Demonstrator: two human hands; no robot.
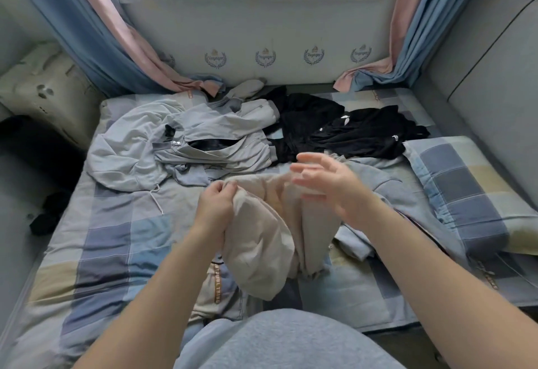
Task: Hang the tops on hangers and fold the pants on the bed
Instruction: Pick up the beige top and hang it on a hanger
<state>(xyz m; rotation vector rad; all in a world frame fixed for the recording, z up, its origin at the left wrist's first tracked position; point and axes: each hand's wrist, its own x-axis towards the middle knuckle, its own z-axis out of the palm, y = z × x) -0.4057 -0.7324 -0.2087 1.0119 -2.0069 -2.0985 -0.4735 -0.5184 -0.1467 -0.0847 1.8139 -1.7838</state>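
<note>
The left hand (214, 202) grips a bunched fold of a thin beige fabric garment (262, 252), fingers curled round the cloth, and holds it lifted above the middle of the bed (110, 252), which has a blue, grey and tan checked sheet. The garment's lower end hangs toward the near edge; I cannot tell whether it is a top or pants. The right hand (329, 182) is blurred, fingers spread wide, holding nothing, just beyond the garment's upper edge.

A pale grey hooded sweatshirt (128, 150) and a grey zip jacket (221, 135) lie rumpled and overlapping on the far left part. A heap of black clothes (349, 132) lies far right, near the wall. A checked pillow (465, 194) runs along the right edge.

The widest bare stretch of sheet is the near left part, from the sweatshirt's hem down to the near edge.
</note>
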